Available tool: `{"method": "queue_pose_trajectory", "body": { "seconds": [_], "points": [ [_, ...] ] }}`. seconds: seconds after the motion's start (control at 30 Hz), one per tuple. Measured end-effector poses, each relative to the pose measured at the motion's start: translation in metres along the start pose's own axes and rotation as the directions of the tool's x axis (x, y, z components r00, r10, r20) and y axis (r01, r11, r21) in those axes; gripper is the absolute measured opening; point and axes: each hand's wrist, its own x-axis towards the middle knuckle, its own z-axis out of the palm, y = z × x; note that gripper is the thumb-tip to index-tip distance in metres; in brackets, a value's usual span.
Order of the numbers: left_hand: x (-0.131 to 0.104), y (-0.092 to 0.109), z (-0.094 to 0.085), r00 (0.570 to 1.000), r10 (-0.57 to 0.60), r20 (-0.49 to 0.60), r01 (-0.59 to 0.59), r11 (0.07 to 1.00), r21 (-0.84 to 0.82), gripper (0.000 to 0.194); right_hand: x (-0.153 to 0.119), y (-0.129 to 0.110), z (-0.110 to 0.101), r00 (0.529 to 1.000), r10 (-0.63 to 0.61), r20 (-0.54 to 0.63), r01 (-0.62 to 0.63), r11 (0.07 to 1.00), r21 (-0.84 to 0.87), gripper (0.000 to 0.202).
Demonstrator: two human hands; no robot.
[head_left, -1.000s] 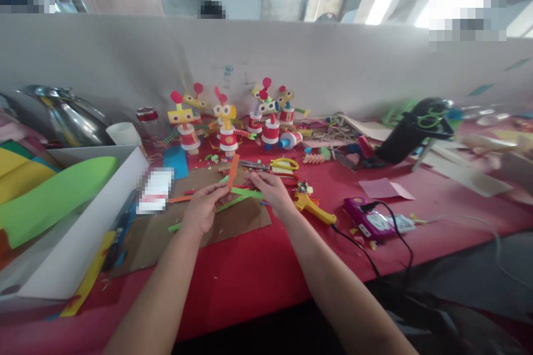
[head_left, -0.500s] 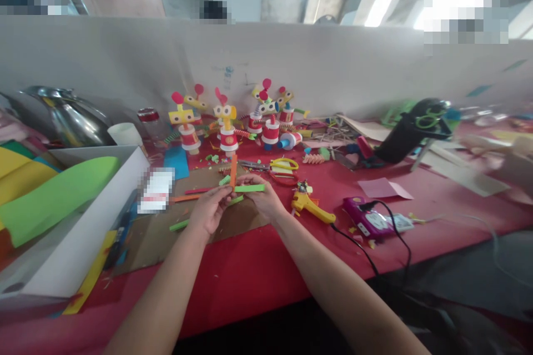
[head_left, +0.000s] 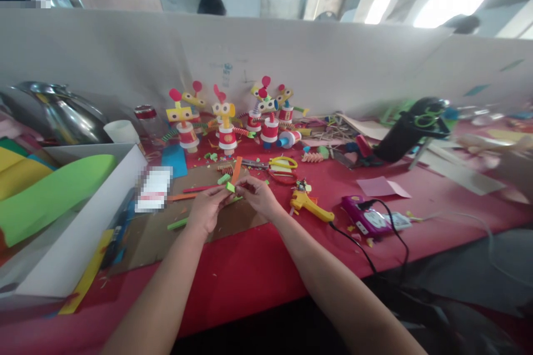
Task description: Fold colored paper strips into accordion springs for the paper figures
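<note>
Over a brown cardboard sheet [head_left: 145, 249], my left hand [head_left: 207, 208] pinches the joint where a green paper strip [head_left: 230, 187] and an orange paper strip [head_left: 237, 169] cross. The orange strip points up and away. My right hand [head_left: 257, 197] has its fingers closed on the green strip, which is folded over at the joint and looks short from here. Both hands nearly touch. Behind them lie a small green folded paper piece [head_left: 224, 179] and a brown striped spring [head_left: 225, 169]. Another green strip [head_left: 178, 224] lies left of my left hand.
Several paper-cup figures [head_left: 227, 136] stand at the back. Scissors [head_left: 283, 163], a yellow glue gun [head_left: 312, 206] with a cable and a purple power socket [head_left: 366, 216] lie to the right. A white box [head_left: 83, 233] with coloured sheets is at the left.
The green strip, which stuck out to the right, is now folded over at the joint. The orange strip has tilted to the right. My right fingers have closed in on the joint.
</note>
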Motion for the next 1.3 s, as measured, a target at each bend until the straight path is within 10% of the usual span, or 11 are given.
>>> {"method": "queue_pose_trajectory", "body": {
  "seconds": [1.3],
  "points": [
    [-0.001, -0.02, 0.002, 0.987, 0.163, 0.002, -0.163, 0.983, 0.084, 0.022, -0.007, 0.001, 0.01, 0.981, 0.024, -0.194, -0.019, 0.999, 0.028, 0.012]
  ]
}}
